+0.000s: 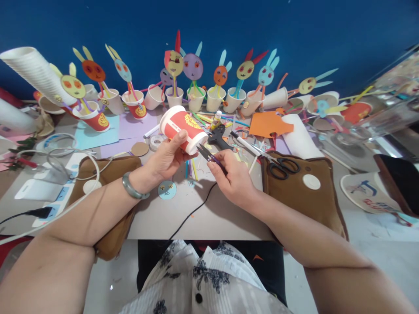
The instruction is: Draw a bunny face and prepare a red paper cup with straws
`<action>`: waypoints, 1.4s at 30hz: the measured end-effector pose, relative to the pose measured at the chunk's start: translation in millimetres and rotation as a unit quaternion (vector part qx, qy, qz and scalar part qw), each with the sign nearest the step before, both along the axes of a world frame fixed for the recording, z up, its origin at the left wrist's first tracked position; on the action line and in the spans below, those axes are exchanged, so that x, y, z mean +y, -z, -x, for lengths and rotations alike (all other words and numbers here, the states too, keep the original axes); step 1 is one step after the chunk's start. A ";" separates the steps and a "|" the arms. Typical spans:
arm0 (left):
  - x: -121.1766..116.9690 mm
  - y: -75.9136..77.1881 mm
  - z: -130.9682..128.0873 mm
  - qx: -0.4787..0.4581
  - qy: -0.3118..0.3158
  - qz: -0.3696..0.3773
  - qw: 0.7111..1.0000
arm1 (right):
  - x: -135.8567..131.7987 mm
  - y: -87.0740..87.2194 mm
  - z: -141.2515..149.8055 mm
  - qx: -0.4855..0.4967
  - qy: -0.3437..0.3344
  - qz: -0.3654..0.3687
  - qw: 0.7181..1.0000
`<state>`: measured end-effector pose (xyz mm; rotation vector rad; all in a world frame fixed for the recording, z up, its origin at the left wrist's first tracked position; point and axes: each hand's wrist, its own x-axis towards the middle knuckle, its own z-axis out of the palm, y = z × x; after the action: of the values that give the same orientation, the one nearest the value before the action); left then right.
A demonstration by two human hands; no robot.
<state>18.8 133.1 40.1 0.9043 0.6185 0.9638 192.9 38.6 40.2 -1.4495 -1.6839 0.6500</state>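
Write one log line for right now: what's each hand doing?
left hand: holds tilted red paper cup | right hand: grips dark-bladed snips, tips near cup's end | nearby: blue face disc

The left hand [168, 158] grips a tilted red cup [176, 124]; the right hand [234, 175] holds dark snips [207, 154] by its lower end. Beyond this grip stand white cups [195, 102]; nearer lies a blue disc [167, 190].

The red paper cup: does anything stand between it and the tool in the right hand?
Nothing visible does. The left hand holds the red paper cup tilted, and the dark snips in the right hand point at its base end. Whether their tips touch it, I cannot tell.
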 end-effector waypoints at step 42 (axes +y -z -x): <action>-4.3 -6.3 -1.4 0.002 -0.008 -0.023 1.000 | 2.4 -2.8 -0.3 -0.051 -0.011 -0.024 0.998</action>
<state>20.3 128.8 46.4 0.9441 0.6081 0.9941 193.2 41.0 43.0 -1.4542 -1.7838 0.5504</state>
